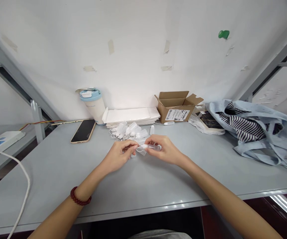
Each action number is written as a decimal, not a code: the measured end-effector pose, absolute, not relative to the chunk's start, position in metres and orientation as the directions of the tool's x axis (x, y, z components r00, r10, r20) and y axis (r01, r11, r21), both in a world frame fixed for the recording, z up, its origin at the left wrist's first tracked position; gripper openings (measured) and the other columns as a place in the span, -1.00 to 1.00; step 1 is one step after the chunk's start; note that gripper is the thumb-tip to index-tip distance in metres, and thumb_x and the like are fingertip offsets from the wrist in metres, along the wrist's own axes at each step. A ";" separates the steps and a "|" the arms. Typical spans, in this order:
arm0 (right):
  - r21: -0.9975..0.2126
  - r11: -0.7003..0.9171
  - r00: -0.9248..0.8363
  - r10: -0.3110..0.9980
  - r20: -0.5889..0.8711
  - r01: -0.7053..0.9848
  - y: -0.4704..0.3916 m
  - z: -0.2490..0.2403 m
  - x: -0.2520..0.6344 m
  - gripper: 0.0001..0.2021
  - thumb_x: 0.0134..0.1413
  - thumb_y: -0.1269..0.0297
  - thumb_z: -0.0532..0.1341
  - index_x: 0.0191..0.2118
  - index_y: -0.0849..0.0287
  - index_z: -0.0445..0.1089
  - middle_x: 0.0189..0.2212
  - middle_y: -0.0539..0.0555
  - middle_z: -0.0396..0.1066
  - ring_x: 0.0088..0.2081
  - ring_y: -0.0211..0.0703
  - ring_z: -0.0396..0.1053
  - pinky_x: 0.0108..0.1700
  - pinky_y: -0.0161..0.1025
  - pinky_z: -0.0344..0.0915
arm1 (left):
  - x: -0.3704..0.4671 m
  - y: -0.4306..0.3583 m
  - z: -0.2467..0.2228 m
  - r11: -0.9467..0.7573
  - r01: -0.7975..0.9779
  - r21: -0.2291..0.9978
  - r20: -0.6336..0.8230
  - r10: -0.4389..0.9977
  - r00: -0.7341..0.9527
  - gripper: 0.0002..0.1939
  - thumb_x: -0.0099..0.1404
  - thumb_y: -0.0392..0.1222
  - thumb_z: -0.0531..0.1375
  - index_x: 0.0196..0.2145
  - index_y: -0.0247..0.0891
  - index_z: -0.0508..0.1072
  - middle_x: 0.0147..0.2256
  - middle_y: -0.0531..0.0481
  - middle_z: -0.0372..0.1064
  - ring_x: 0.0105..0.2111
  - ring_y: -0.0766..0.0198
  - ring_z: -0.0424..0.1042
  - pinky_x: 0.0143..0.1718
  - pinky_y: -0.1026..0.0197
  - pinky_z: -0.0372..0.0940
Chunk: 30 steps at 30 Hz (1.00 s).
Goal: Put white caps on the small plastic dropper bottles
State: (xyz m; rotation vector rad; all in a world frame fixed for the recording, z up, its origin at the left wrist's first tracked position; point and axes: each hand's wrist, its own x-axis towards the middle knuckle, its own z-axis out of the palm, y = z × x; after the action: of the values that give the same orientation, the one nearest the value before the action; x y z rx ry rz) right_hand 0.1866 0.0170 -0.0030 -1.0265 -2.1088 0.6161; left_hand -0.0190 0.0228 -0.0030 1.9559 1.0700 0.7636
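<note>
In the middle of the grey table (133,186), my right hand (164,149) pinches a small clear plastic bottle (153,147) with a white tip, lying roughly level between thumb and fingers. Close to its tip, my left hand (120,154) is closed in a pinch; what sits between its fingertips is too small to make out. A pile of similar clear bottles (130,130) with thin white loops lies just behind both hands. One more bottle (152,129) rests right of the pile, partly behind my right hand.
Behind the pile lies a stack of white envelopes (133,116), with a cup (95,108) and a phone (83,131) to the left. An open cardboard box (177,108) and a blue cloth bag (255,129) stand right. A white cable (26,186) crosses the left edge.
</note>
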 end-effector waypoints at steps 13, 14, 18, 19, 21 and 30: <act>-0.639 0.619 -0.472 0.777 0.415 0.457 0.016 -0.005 0.185 -0.92 0.13 0.35 0.11 -0.30 0.20 0.32 -0.38 0.06 0.36 -0.38 -0.25 0.27 -0.35 -0.32 0.19 | -0.020 0.023 -0.008 -0.512 0.478 0.713 0.251 0.824 0.509 -0.76 0.30 -0.19 0.03 -0.31 -0.26 0.48 -0.44 0.02 0.38 -0.49 0.34 0.30 -0.47 0.31 0.16; -0.647 0.614 -0.474 0.780 0.409 0.452 0.016 -0.006 0.185 -0.91 0.14 0.35 0.10 -0.29 0.20 0.32 -0.37 0.07 0.36 -0.37 -0.24 0.28 -0.34 -0.31 0.20 | -0.020 0.023 -0.008 -0.514 0.481 0.711 0.249 0.823 0.511 -0.76 0.30 -0.19 0.02 -0.31 -0.25 0.48 -0.45 0.02 0.38 -0.49 0.34 0.30 -0.47 0.31 0.16; -0.631 0.631 -0.485 0.767 0.421 0.451 0.016 -0.008 0.185 -0.90 0.17 0.34 0.07 -0.29 0.20 0.31 -0.37 0.08 0.35 -0.35 -0.21 0.28 -0.31 -0.28 0.22 | -0.018 0.022 -0.006 -0.518 0.493 0.699 0.244 0.821 0.517 -0.76 0.30 -0.21 0.01 -0.32 -0.25 0.48 -0.47 0.03 0.37 -0.49 0.33 0.29 -0.46 0.31 0.15; -0.624 0.639 -0.488 0.761 0.427 0.450 0.016 -0.009 0.185 -0.90 0.17 0.34 0.07 -0.29 0.19 0.30 -0.37 0.08 0.35 -0.35 -0.21 0.28 -0.31 -0.28 0.22 | -0.018 0.021 -0.006 -0.524 0.499 0.691 0.246 0.819 0.518 -0.76 0.30 -0.22 0.01 -0.33 -0.25 0.48 -0.48 0.04 0.37 -0.49 0.33 0.29 -0.46 0.31 0.14; -0.616 0.648 -0.495 0.754 0.432 0.449 0.016 -0.010 0.185 -0.90 0.18 0.35 0.06 -0.29 0.19 0.30 -0.37 0.08 0.34 -0.36 -0.21 0.27 -0.32 -0.28 0.22 | -0.018 0.021 -0.006 -0.538 0.512 0.670 0.254 0.814 0.523 -0.75 0.29 -0.24 0.01 -0.34 -0.25 0.48 -0.49 0.04 0.37 -0.49 0.33 0.28 -0.47 0.31 0.12; -0.537 0.689 -0.520 0.723 0.455 0.487 0.015 -0.014 0.181 -0.90 0.19 0.40 0.03 -0.27 0.21 0.28 -0.35 0.12 0.33 -0.34 -0.18 0.25 -0.30 -0.26 0.21 | -0.016 0.019 -0.008 -0.521 0.517 0.679 0.243 0.824 0.512 -0.74 0.29 -0.23 0.01 -0.39 -0.27 0.48 -0.50 0.03 0.37 -0.50 0.33 0.27 -0.50 0.32 0.10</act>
State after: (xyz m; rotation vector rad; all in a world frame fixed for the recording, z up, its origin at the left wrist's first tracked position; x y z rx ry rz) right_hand 0.1808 0.0151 -0.0140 -0.9217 -2.2246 0.4536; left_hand -0.0161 0.0191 -0.0085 2.2211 1.0927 0.7567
